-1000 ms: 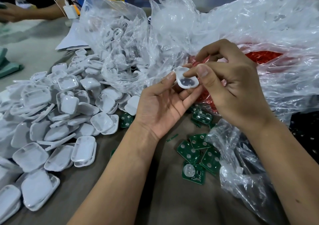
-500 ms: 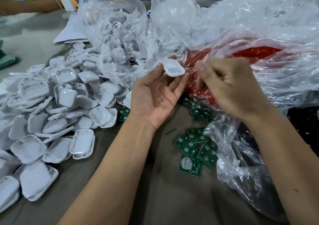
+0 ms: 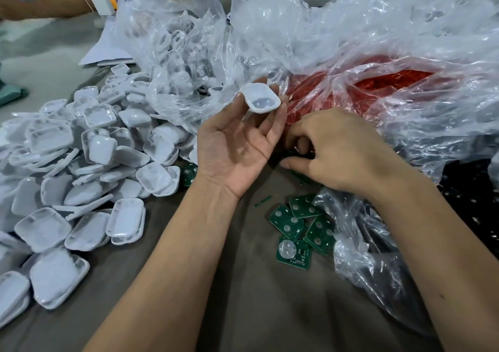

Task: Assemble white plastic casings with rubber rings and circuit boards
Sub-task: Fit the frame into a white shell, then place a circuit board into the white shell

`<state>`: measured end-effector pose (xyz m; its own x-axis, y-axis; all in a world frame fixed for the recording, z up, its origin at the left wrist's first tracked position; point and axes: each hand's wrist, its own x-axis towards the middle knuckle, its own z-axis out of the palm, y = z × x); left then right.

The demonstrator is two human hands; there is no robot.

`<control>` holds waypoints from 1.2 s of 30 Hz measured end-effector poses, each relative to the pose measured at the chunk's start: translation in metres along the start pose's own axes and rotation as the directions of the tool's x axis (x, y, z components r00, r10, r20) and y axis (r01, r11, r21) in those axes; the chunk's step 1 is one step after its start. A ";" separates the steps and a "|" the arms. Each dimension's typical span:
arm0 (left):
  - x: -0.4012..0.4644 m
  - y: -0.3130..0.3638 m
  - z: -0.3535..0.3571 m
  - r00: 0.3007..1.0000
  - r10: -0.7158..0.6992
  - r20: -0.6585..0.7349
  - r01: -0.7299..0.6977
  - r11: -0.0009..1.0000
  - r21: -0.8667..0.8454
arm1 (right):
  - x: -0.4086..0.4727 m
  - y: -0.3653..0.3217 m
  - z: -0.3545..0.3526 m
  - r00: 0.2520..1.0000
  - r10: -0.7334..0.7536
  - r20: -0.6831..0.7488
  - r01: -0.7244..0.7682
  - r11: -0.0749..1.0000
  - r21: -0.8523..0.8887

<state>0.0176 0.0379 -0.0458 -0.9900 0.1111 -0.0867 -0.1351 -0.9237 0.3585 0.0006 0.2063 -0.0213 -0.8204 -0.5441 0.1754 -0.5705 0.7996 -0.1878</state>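
My left hand [image 3: 237, 149] pinches a light, stiff casing [image 3: 261, 98] by its rim; my right hand [image 3: 334, 149] curls, maybe gripping something, cannot tell.

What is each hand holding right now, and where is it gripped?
The left hand pinches a white plastic casing by its edges at the fingertips. The right hand reaches down among the circuit boards; whether it holds anything cannot be told.

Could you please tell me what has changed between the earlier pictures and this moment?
The right hand left the small white plastic casing, moved down and now reaches among the green circuit boards beside the clear bag of red parts. Whether it grips anything is hidden. The left hand kept the casing at its fingertips, open side up. The pile of white casings stayed put.
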 end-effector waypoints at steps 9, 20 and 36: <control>-0.001 0.004 0.000 0.999 0.024 0.033 -0.024 0.999 -0.023 | -0.009 -0.008 -0.003 0.887 -0.182 0.425 -0.045 0.881 0.471; -0.003 0.006 0.002 1.000 0.009 0.026 -0.008 0.999 -0.037 | -0.004 -0.003 -0.010 0.945 -0.011 0.326 -0.165 0.845 0.508; -0.002 0.008 0.000 0.999 0.020 0.030 -0.019 1.000 -0.024 | -0.017 -0.042 -0.008 0.840 -0.197 0.506 0.139 0.979 0.150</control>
<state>0.0181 0.0307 -0.0424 -0.9933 0.1037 -0.0515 -0.1150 -0.9341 0.3379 0.0388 0.1835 -0.0089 -0.5961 -0.7430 -0.3045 -0.6782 0.6689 -0.3045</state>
